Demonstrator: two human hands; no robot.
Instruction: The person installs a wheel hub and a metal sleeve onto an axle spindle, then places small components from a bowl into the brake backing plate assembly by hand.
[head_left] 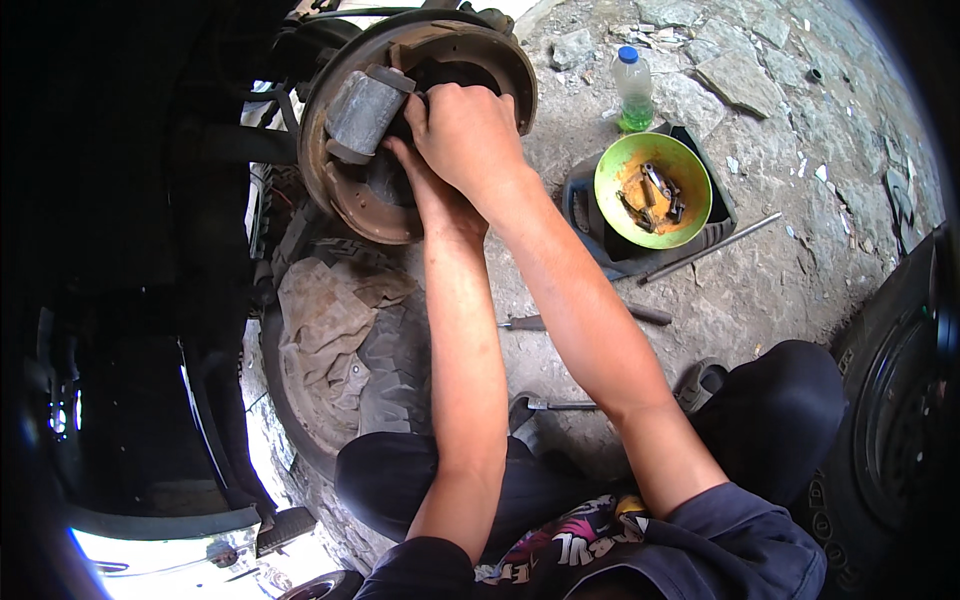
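At the upper middle stands a rusty brake backing plate (340, 190), and a grey metal wheel cylinder (363, 117) is mounted on its left part. Just right of that cylinder, my right hand (465, 130) is closed with its fingers curled toward the plate's centre. Whatever it grips is hidden behind the knuckles. My left hand (430, 185) reaches in underneath the right one; its thumb side shows near the cylinder's lower end, but the right hand covers its fingers.
Right of the plate, a green bowl (655, 232) of metal parts sits on a dark tray (722, 205). Beyond it stands a bottle (632, 90) of green liquid. A metal rod (710, 248), a tyre (385, 365) with a cloth (325, 320), and another tyre (850, 470) surround me.
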